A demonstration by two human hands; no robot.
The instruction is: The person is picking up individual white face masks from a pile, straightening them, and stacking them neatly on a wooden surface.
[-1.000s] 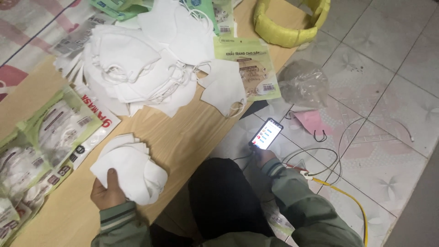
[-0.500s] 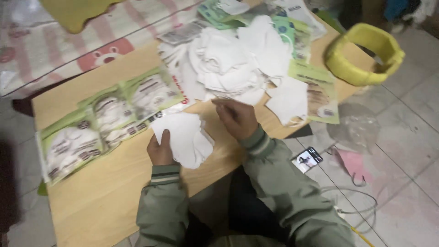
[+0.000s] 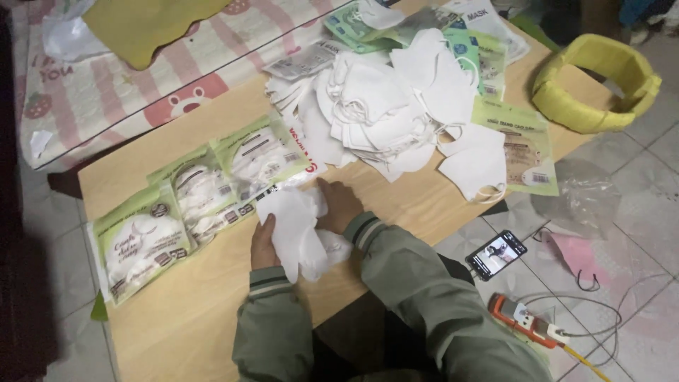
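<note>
My left hand (image 3: 263, 244) grips a stack of white face masks (image 3: 297, 230) from its left side, just above the wooden table (image 3: 177, 318). My right hand (image 3: 339, 205) rests on the stack's right side, fingers curled against the masks. A big loose pile of white masks (image 3: 385, 113) lies a little beyond my hands. Three green and clear bags filled with masks (image 3: 191, 194) lie in a row to the left of my hands.
Empty green bags (image 3: 520, 145) lie at the table's right edge and far end. A yellow ring-shaped basket (image 3: 598, 81) sits at the far right corner. On the tiled floor lie a lit phone (image 3: 496, 255), an orange device with cable (image 3: 527, 322) and a clear plastic bag (image 3: 583, 198).
My right hand left the phone on the floor, reached to the loose pile, then came back onto the stack in my left hand. The view swung left over the table.
</note>
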